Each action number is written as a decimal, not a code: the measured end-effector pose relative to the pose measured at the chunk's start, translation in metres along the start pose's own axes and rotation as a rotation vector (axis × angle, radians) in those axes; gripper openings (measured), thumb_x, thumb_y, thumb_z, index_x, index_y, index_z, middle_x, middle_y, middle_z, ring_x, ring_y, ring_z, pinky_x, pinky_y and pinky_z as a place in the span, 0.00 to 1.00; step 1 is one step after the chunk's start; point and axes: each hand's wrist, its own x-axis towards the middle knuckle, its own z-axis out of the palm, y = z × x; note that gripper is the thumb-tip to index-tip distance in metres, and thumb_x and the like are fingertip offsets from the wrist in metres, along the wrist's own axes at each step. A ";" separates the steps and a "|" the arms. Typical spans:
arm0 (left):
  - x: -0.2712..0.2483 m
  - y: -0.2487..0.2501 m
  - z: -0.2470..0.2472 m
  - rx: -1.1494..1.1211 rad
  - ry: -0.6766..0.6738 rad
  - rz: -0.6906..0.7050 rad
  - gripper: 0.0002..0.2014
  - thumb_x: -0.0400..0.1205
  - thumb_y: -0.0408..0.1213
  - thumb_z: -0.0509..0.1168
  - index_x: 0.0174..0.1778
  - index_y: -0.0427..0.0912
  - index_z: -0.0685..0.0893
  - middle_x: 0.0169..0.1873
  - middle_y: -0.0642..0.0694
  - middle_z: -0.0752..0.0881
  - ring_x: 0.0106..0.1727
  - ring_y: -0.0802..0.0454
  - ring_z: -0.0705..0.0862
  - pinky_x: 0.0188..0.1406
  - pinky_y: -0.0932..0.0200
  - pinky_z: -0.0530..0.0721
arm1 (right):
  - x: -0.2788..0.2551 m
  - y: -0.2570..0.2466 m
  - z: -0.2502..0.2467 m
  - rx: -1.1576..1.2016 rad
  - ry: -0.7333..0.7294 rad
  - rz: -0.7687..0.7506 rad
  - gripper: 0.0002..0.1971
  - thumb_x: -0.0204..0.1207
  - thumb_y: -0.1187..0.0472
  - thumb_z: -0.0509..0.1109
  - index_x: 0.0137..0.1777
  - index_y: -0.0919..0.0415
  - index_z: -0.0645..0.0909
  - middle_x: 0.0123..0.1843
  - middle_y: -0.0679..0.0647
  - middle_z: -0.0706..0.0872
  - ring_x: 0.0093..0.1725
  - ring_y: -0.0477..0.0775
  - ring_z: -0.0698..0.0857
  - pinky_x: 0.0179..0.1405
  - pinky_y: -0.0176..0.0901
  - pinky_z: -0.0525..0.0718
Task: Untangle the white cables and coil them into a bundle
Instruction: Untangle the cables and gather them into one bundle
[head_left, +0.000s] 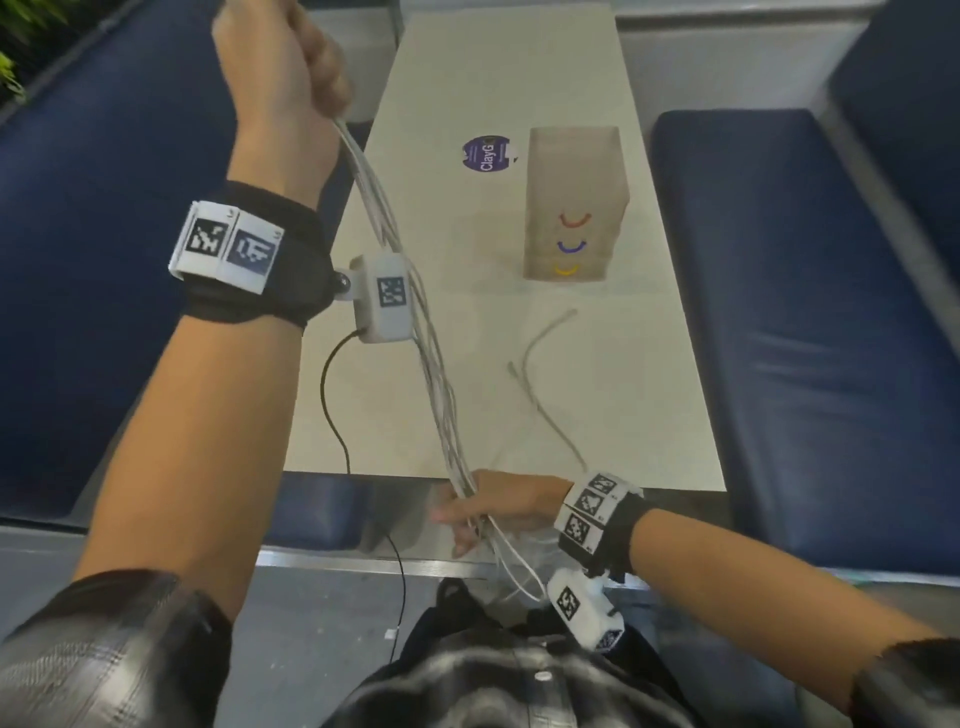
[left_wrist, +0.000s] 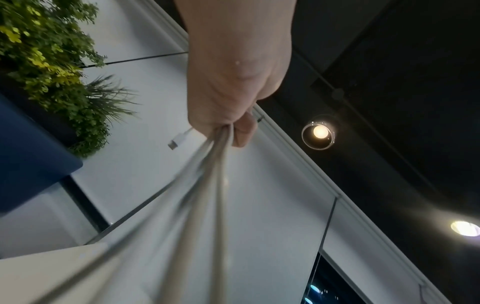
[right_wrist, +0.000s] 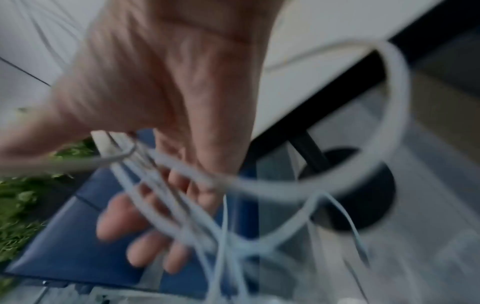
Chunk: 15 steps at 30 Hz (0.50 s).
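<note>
Stretching the cables (head_left: 415, 332) into one long run above the table (head_left: 498, 67), I hold them high in my left hand (head_left: 283, 73), which is fisted tight around the gathered strands; the left wrist view shows a plug (left_wrist: 179, 139) poking out beside that fist. My right hand (head_left: 493, 506) sits low, just off the table's near edge, fingers spread and relaxed, with the strands passing loosely across the palm rather than being gripped. My two hands are well apart, at opposite ends of the run.

Progress, as I judge it: the untangling looks mostly done along the upper span, where the strands lie roughly side by side. Below my right hand the tails (right_wrist: 298, 185) hang in slack loops and cross one another; whether a true knot remains there I cannot tell, as that view is blurred. One loose end (head_left: 545, 374) trails across the table, on its near half, short of the bag (head_left: 571, 202). No coil exists yet, so winding and bundling remain.
</note>
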 end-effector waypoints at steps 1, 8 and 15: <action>-0.002 -0.003 0.000 0.035 -0.025 -0.022 0.26 0.91 0.37 0.52 0.22 0.48 0.65 0.22 0.50 0.58 0.23 0.53 0.54 0.20 0.60 0.55 | -0.005 -0.008 -0.007 -0.037 -0.045 -0.003 0.16 0.69 0.52 0.77 0.53 0.61 0.85 0.42 0.57 0.87 0.46 0.52 0.88 0.72 0.62 0.78; -0.036 -0.035 0.004 0.186 -0.190 -0.302 0.23 0.90 0.46 0.58 0.28 0.50 0.61 0.27 0.49 0.52 0.24 0.54 0.50 0.19 0.60 0.50 | -0.036 -0.091 -0.056 0.008 0.416 -0.451 0.39 0.72 0.69 0.76 0.81 0.65 0.61 0.71 0.64 0.81 0.64 0.52 0.83 0.54 0.33 0.83; -0.043 -0.043 0.014 0.166 -0.248 -0.347 0.24 0.90 0.46 0.59 0.28 0.50 0.59 0.24 0.50 0.53 0.23 0.54 0.50 0.16 0.63 0.50 | -0.005 -0.049 -0.007 -0.209 0.316 -0.246 0.20 0.88 0.53 0.57 0.43 0.66 0.81 0.52 0.76 0.88 0.54 0.65 0.88 0.57 0.38 0.83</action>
